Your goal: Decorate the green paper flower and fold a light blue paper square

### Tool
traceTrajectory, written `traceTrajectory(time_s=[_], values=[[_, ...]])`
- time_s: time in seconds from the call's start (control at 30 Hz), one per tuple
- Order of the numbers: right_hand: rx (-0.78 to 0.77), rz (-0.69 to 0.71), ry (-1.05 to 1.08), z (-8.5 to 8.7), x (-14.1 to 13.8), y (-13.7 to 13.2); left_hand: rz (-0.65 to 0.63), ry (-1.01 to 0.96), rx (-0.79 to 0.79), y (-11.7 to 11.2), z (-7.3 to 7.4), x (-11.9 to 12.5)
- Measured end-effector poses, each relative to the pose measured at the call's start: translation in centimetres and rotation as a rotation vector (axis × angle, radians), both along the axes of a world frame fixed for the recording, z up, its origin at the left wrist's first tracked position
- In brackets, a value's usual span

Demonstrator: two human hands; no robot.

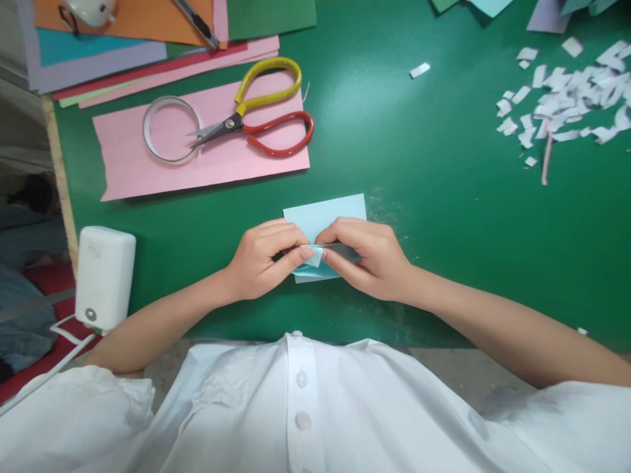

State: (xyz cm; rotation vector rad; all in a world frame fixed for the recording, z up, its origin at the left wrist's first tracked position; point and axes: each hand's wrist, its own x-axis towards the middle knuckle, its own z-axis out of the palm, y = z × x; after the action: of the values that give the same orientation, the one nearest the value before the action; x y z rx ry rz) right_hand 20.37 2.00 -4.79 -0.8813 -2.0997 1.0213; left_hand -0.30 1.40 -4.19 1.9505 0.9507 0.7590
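Both hands meet at a small piece of light blue paper [312, 257] near the table's front edge. My left hand [269, 258] pinches its left side between thumb and fingers. On the other side my right hand [367, 256] is closed on the same piece, thumb and forefinger near its top edge. Beneath them a light blue sheet [328, 209] lies on the table, its upper part showing behind the fingers. Part of the held paper is hidden by my fingers, so I cannot make out all its folds.
Scissors [231, 123] and a tape roll [146, 131] lie on a pink sheet [128, 177]. Coloured papers [271, 20] and a craft knife [197, 23] are at the back left. A white power bank [106, 276] sits left. White paper scraps [562, 98] are scattered at right.
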Motion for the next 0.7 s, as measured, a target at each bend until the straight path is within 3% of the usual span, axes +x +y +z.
traceTrajectory(time_s=[0.17,0.7], values=[[0.047,0.003,-0.031,-0.29,-0.11,-0.23,0.012,-0.006,0.023,-0.12,-0.07,0.02],[0.002,0.036,0.009,-0.2,-0.03,0.01,-0.009,0.003,0.155,-0.08,-0.28,0.17]])
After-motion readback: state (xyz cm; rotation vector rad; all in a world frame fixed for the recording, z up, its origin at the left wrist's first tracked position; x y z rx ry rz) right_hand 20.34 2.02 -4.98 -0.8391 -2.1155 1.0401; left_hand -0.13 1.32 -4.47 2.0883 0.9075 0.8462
